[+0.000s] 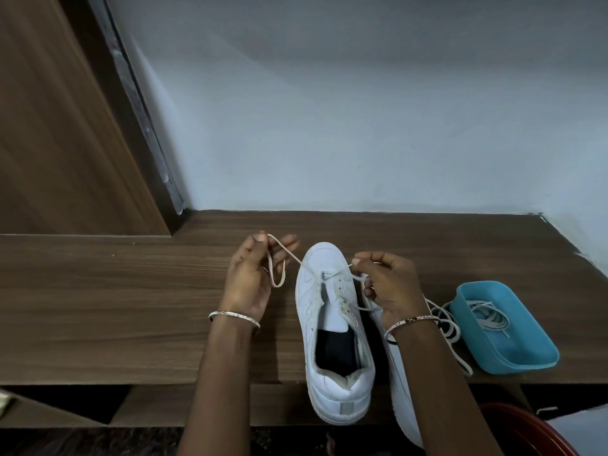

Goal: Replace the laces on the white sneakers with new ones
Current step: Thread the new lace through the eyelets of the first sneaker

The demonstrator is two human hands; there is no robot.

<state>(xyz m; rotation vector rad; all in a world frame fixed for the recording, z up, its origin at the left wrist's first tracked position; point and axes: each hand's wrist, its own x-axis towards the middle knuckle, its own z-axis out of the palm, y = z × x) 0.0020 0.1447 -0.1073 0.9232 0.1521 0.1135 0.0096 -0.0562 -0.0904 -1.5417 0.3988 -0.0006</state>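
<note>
A white sneaker [324, 258] stands mid-frame between two hands.
The left hand [253, 278] pinches a loop of the lace [293, 254] left of the toe; the right hand [391, 284] pinches the other end just right of the toe; a blue tray [513, 366] lies at the lower right.

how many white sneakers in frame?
2. One sneaker stands in the centre, toe pointing away from the camera. The second sneaker lies just right of it, mostly hidden behind the right hand and its forearm. No others show.
</note>
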